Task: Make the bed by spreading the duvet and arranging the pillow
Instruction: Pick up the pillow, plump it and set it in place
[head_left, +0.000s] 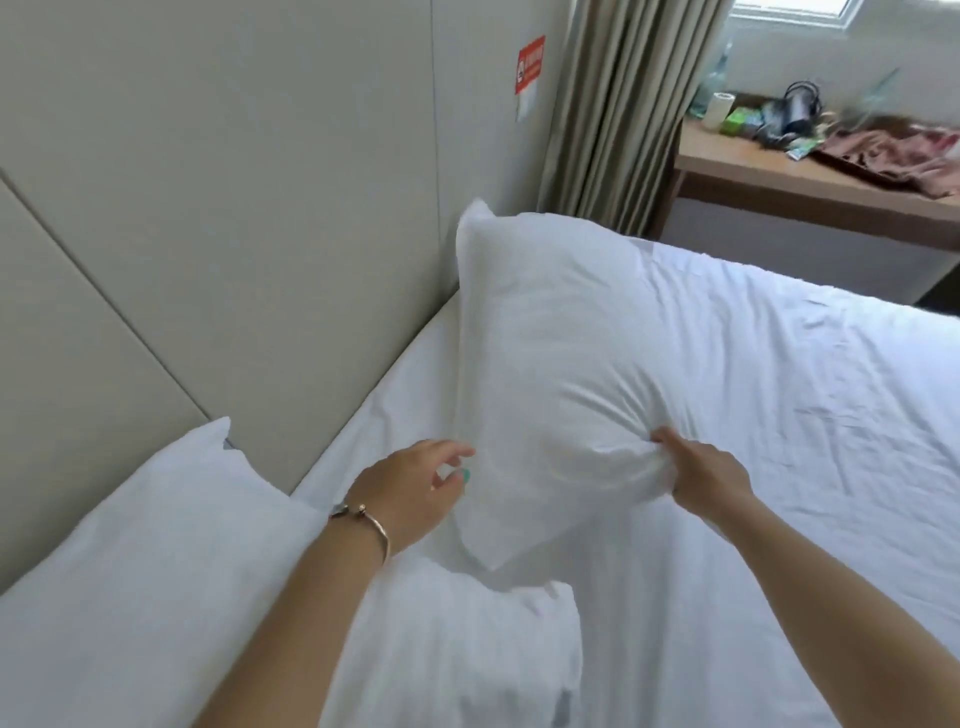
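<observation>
- Head view looks down at a white bed pushed up to a padded beige headboard (218, 208).
- A white pillow (561, 364) is in the middle. It is lifted and tilted, with its far corner close to the headboard.
- The right hand (701, 475) grips the pillow's near right edge. Its fingers are curled tight and the cloth bunches up in them.
- The left hand (410, 491) is just beside the pillow's left edge. Its fingers are loosely bent and apart, and I cannot tell if they touch the cloth. They hold nothing.
- A thin bracelet (363, 525) sits on the left wrist.
- A second pillow (156, 571) lies flat at the near left, by the headboard.
- The white duvet (805, 415) is spread over the bed on the right, with small wrinkles.
- A striped curtain (623, 114) hangs behind the bed.
- A wooden desk (769, 166) stands by the window, with blurry clutter and a pink cloth (893, 150) on it.
- A red sticker (530, 65) is on the wall.
</observation>
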